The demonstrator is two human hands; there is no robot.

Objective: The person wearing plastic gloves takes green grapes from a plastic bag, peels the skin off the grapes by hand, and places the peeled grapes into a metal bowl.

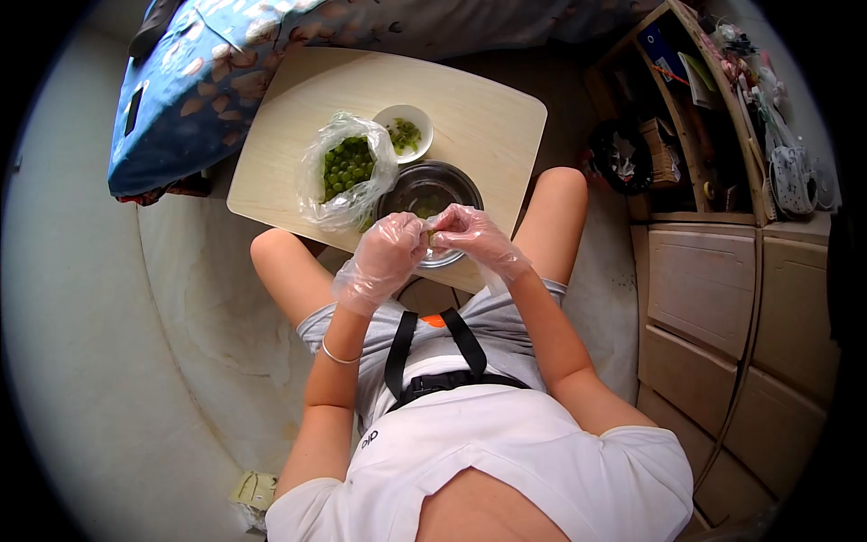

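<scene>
Both hands wear clear plastic gloves and meet over the near rim of a metal bowl. My left hand is closed, its fingertips pinching a small green grape. From the other side my right hand pinches the same grape between thumb and fingers. Much of the grape is hidden by the fingertips. A few pale green pieces lie in the metal bowl. Left of it, an opened clear plastic bag is full of green grapes. Behind the metal bowl, a white bowl contains green scraps.
Everything stands on a low light-wood table, its near edge by my knees. A bed with a blue floral cover borders it at the back left. On the right are a wooden shelf, a dark bin and drawers.
</scene>
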